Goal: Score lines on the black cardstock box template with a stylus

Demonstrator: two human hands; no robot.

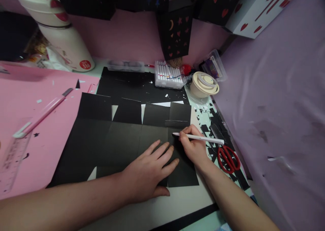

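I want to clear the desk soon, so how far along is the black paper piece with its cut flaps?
Done, apparently: the large black paper sheet already has flaps cut along its top edge, with black offcuts beside the red-handled scissors. In hand: the left hand presses the sheet flat while the right hand holds a white pen, tip on the paper. Left: no fold or assembly shows yet.

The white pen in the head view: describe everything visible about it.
The white pen is a slim, plain white stick, plastic by its look, with no cap or markings that can be made out. It lies nearly level, its tip pointing left and resting on the black paper sheet. The right hand grips it near the tip; its tail reaches out right over black paper scraps, above the red scissors.
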